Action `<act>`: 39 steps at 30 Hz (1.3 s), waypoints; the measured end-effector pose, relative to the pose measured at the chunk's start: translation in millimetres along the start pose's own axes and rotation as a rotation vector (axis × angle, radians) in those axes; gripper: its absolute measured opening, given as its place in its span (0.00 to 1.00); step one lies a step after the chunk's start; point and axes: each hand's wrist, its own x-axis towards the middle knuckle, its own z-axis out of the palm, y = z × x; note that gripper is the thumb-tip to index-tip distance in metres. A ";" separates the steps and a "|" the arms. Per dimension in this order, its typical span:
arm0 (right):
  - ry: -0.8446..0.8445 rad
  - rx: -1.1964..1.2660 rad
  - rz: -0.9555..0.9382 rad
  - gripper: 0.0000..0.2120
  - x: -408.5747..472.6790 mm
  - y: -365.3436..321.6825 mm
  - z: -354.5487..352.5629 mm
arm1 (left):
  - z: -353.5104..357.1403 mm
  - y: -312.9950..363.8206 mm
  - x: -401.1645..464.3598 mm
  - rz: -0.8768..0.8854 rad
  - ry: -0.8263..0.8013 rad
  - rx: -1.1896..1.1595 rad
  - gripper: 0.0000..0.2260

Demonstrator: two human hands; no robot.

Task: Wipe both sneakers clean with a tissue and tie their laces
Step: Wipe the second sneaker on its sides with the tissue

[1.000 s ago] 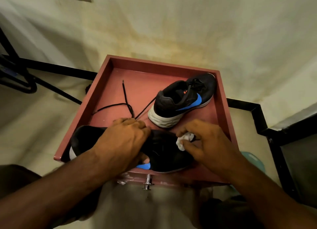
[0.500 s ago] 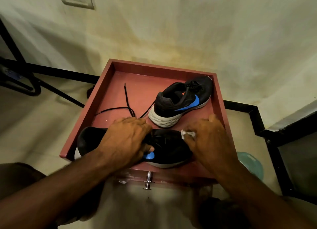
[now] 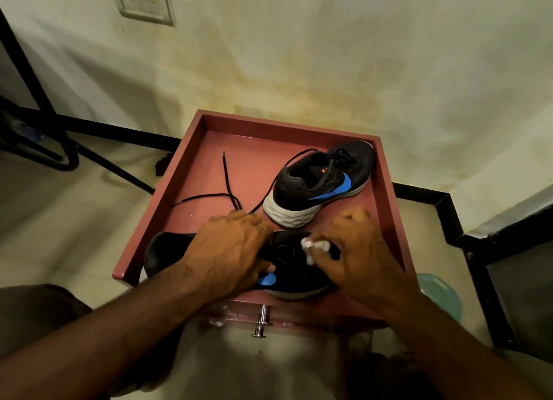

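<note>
A person's left hand (image 3: 230, 250) curls over the middle of the near sneaker (image 3: 287, 268), likely steadying it for wiping. The right hand (image 3: 356, 250) pinches a crumpled white tissue (image 3: 314, 247) against the shoe's upper, just beyond the left fingertips. The sneaker is black with a blue mark, lying in a red tray (image 3: 191, 160); its untied lace (image 3: 227, 178) trails past the left fingers.

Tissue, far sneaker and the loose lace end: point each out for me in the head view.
tissue (image 3: 314, 245), head view, on the white wad showing between the right hand's fingers.
far sneaker (image 3: 321, 181), head view, on its black side above the blue logo.
loose lace end (image 3: 224, 155), head view, on the lace's tip.
</note>
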 end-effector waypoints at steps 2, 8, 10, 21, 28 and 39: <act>-0.133 0.075 -0.018 0.11 -12.2 -5.0 8.0 | 2.1 -2.9 -1.6 0.038 -0.007 0.015 0.19; 0.100 -0.361 0.154 0.07 4.1 11.6 -6.4 | 6.4 0.4 -3.3 0.037 0.017 0.002 0.20; 0.062 -0.044 0.071 0.08 -0.2 13.4 -6.4 | 6.8 -0.8 -4.9 0.025 0.020 -0.025 0.21; 0.040 0.034 0.037 0.07 -4.2 9.5 -4.3 | 3.2 4.8 -0.1 0.009 0.046 -0.057 0.22; -0.076 -0.040 0.176 0.08 -10.4 11.2 9.1 | 3.6 7.3 0.8 0.072 0.032 -0.008 0.20; -0.059 -0.005 0.138 0.09 -7.3 16.0 4.5 | 1.5 -0.1 -1.6 0.153 -0.010 -0.004 0.20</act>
